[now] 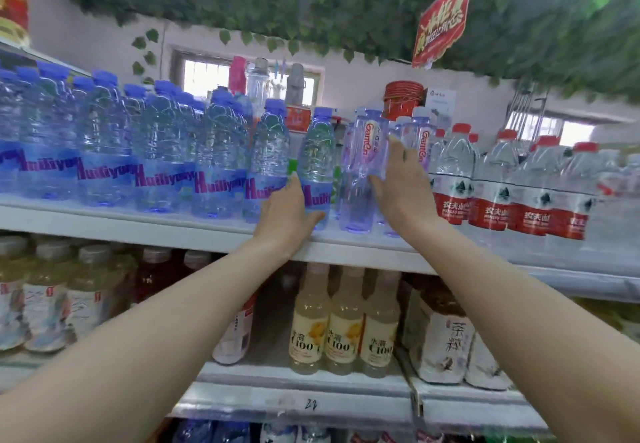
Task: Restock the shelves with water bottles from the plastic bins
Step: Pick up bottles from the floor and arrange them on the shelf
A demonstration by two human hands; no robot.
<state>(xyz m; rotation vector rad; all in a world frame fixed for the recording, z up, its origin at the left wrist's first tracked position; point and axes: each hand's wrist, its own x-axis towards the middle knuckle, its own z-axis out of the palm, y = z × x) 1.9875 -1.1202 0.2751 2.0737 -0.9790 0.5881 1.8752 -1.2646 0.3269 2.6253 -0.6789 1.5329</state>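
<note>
Water bottles fill the upper shelf [194, 231], and both bare arms reach up and forward to it from the lower corners of the view. The left hand [285, 212] wraps round the lower part of a blue-capped Huiliyuan bottle [317, 162] that stands upright near the shelf's front edge, at the right end of the row of Huiliyuan bottles [104, 151]; the thumb lies across the label and the fingers curl behind it. The right hand [401, 182] is raised with fingers nearly straight and the palm turned left, lying flat against the side of a clear Ganten bottle [365, 168] that stands upright just beside the Huiliyuan one. Behind that hand stands another Ganten bottle [420, 137], and further right a block of red-labelled bottles [495, 186]. On the shelf below [294, 378] stand yellowish C100 drinks [343, 331].
</note>
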